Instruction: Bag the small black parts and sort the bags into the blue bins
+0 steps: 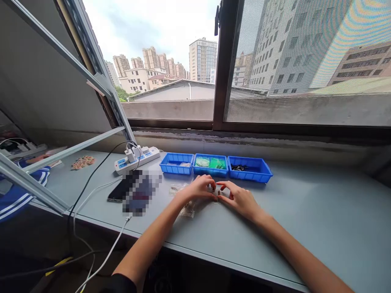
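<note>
My left hand and my right hand meet over the grey table, in front of the blue bins. Fingers and thumbs on both hands are curled into a pinch. Whatever lies between the fingertips is too small to make out, perhaps something clear. Under and beside my left wrist lies a small clear plastic bag, partly covered by the forearm. Another small clear packet is farther left.
Along the back stand a blue bin with pale pieces, one with green-and-white packets and one with black parts. At left are a power strip, a phone, cables, a metal frame, brown pieces and another person's sleeve.
</note>
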The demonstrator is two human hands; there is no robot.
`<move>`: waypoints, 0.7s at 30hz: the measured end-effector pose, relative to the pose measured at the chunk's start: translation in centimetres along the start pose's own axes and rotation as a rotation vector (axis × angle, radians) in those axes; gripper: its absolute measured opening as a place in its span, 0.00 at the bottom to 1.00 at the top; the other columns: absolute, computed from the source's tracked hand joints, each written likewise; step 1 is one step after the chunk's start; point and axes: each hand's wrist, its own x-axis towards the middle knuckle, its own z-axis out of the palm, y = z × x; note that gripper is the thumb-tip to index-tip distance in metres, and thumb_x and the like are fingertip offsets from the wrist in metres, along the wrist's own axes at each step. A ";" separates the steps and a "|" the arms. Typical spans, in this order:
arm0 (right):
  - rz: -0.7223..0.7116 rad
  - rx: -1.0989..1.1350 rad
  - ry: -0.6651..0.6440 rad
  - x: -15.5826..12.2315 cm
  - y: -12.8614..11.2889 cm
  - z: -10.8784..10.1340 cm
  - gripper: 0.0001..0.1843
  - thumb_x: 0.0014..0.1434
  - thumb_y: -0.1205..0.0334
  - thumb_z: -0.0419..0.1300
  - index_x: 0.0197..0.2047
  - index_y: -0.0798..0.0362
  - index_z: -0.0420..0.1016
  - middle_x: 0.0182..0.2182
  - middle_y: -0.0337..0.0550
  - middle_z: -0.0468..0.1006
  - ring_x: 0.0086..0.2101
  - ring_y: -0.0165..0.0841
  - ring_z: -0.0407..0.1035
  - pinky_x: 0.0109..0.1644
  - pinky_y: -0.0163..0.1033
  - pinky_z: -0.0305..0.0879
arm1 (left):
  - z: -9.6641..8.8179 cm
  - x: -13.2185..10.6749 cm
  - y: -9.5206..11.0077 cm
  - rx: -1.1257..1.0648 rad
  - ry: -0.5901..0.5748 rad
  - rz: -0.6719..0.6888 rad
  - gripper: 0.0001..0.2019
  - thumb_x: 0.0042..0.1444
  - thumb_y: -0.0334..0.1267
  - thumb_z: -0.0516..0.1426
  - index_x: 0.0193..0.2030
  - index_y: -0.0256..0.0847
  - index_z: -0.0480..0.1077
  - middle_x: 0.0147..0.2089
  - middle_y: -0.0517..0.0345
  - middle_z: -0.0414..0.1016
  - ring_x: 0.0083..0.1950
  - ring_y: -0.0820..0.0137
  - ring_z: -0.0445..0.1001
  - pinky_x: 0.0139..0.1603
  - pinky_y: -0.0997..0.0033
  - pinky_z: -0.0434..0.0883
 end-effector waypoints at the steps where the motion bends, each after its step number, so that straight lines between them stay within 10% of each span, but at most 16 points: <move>1: 0.006 0.011 0.004 0.0 0.0 0.0 0.18 0.54 0.56 0.59 0.49 0.46 0.71 0.36 0.35 0.79 0.22 0.28 0.70 0.26 0.34 0.63 | 0.0 0.1 -0.1 -0.011 0.034 0.024 0.11 0.41 0.38 0.67 0.27 0.39 0.69 0.37 0.59 0.67 0.43 0.67 0.66 0.46 0.66 0.62; 11: -0.102 0.046 0.153 -0.1 -0.1 0.1 0.10 0.60 0.56 0.52 0.37 0.48 0.74 0.34 0.36 0.79 0.21 0.27 0.69 0.25 0.32 0.60 | 0.1 0.2 0.3 -0.333 0.188 0.046 0.11 0.49 0.42 0.62 0.28 0.37 0.68 0.26 0.64 0.68 0.29 0.76 0.67 0.33 0.76 0.64; 21: -0.204 -0.008 0.414 -0.2 -0.6 -0.1 0.13 0.63 0.56 0.50 0.35 0.50 0.74 0.31 0.38 0.77 0.17 0.22 0.64 0.21 0.29 0.58 | -0.1 0.1 0.7 -0.210 0.270 0.105 0.09 0.52 0.40 0.60 0.27 0.37 0.68 0.30 0.61 0.69 0.30 0.75 0.66 0.35 0.74 0.65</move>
